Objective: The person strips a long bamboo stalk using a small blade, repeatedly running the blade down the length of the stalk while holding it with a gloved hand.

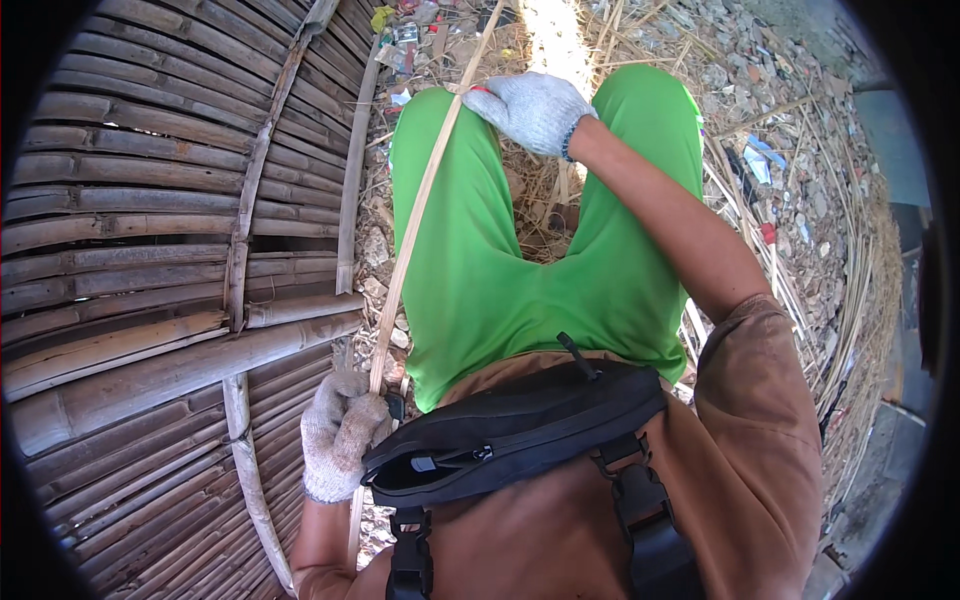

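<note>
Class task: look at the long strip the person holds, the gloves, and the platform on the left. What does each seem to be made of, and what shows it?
Strip: probably split bamboo, pale tan, matt, thin and slightly bowed.
Gloves, left hand and right hand: knitted fabric, likely cotton, off-white with a visible weave, soiled.
Platform: bamboo poles and slats, weathered grey-brown, with node rings showing.

Pale tan bamboo strip point(415, 215), gripped in both gloved hands. Speckled grey-white knit on the left hand point(338, 432) and the right hand point(532, 108), with a blue-green wristband at the right cuff. Bright green trousers point(520, 270). Rust-brown shirt point(740, 470). Black chest pouch point(520, 425) with black straps. Weathered grey-brown slatted bamboo panel point(150, 250). Dusty grey rubble ground point(800, 130) strewn with straw-yellow slivers.
</note>
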`<state>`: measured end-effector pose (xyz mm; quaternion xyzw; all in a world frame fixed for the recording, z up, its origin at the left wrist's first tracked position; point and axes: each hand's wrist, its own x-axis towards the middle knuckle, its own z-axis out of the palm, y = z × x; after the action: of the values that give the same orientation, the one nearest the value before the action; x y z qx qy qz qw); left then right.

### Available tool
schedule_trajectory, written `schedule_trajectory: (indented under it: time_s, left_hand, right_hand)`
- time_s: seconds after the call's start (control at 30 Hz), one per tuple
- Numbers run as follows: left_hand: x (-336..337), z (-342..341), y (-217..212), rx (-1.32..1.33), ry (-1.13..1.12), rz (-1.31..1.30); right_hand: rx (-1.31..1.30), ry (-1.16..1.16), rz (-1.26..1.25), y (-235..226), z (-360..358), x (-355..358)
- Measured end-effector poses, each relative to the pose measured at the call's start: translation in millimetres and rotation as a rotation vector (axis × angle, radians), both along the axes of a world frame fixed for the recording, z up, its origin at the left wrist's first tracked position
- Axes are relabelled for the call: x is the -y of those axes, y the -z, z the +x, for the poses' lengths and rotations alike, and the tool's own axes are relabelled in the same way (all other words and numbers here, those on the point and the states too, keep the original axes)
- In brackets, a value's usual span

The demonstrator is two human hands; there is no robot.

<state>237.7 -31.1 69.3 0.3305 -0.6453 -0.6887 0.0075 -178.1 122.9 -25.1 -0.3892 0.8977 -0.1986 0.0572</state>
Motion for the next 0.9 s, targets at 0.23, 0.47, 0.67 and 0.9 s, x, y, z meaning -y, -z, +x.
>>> schedule_trajectory:
  time_s: [0.23,0.47,0.67,0.9]
  left_hand:
    - [5,-30,21,-0.072,0.051,0.051]
    - [2,-41,14,-0.046,0.014,0.105]
    - [8,-19,21,-0.054,0.073,0.008]
    - [5,-17,13,-0.041,0.012,0.017]
  right_hand:
    - [0.021,-0.057,0.051,-11,23,9]
    - [0.004,-0.013,0.015,1,9,1]
    - [0.074,-0.048,0.034,0,6,-1]
    - [-0.016,-0.089,0.019,0,16,10]
